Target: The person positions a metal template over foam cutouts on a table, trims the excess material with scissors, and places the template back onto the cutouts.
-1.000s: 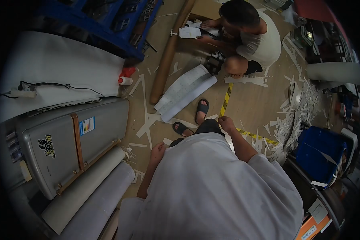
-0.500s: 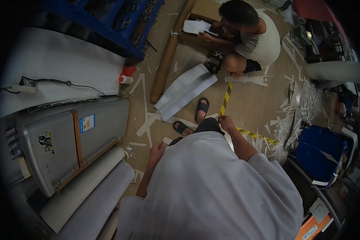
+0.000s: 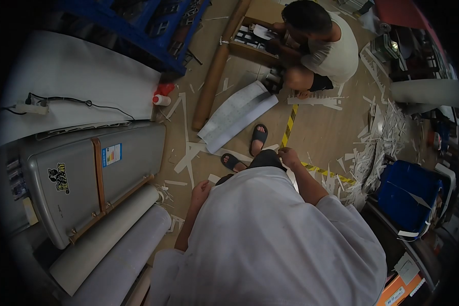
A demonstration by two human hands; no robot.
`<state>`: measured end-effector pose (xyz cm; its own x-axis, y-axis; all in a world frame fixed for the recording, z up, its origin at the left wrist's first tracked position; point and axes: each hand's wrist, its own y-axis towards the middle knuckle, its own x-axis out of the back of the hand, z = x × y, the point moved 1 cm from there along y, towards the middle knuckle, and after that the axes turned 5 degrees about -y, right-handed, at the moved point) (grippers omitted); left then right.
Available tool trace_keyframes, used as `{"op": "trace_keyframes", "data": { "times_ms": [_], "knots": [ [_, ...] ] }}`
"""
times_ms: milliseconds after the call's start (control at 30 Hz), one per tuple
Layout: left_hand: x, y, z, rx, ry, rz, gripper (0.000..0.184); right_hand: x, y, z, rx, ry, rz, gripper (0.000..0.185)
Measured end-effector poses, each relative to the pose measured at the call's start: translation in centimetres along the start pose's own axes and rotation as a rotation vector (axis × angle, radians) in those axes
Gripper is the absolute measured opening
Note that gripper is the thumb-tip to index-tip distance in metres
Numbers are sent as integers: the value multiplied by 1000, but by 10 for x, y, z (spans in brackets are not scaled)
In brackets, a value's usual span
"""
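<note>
My left hand (image 3: 201,192) hangs beside my grey shirt (image 3: 270,234), its fingers curled together. It is nearest to the leg of my dark shorts (image 3: 265,160) and shows nothing in it. My right hand (image 3: 287,156) is at the other side, next to the shorts, fingers also folded in, with no object visible in them. Beyond my sandalled feet a curved, patterned sheet (image 3: 234,113) lies on the floor. Past it, a crouching person (image 3: 331,51) has their hands at an open cardboard box (image 3: 252,53) with black and white items inside.
A long brown tube (image 3: 214,76) lies left of the box. Paper offcuts (image 3: 377,148) are heaped at right beside a blue bin (image 3: 408,194). Yellow-black tape (image 3: 290,125) marks the floor. At left are a grey freezer (image 3: 76,178) and large rolls (image 3: 130,255).
The crouching person has drawn the white sheet back to the right and lower, uncovering the box's contents. My hands have stayed nearly still.
</note>
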<state>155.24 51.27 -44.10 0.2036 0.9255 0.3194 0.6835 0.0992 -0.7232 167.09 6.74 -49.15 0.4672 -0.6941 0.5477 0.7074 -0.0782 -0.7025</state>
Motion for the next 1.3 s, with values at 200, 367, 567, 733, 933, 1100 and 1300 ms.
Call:
{"op": "trace_keyframes", "data": {
  "times_ms": [200,367,567,733,933,1100,1300],
  "knots": [
    [2,2,2,-12,4,-8,40,-2,2,2,15,31,-13,32],
    [4,5,2,-14,6,-11,41,-11,14,-6,24,92,-23,31],
    [5,5,-1,-34,26,-3,41,-4,13,0,54,33,-14,29],
    [5,7,-3,-23,20,-18,40,-10,23,-8,59,89,-37,29],
    [4,9,-3,-1,-16,-9,40,-9,25,-9,98,69,-15,29],
    [4,13,7,5,-52,-3,41,-11,22,-6,56,57,-13,30],
    [6,12,8,3,-56,0,43,-13,23,-6,72,46,-10,31]
  ]
}}
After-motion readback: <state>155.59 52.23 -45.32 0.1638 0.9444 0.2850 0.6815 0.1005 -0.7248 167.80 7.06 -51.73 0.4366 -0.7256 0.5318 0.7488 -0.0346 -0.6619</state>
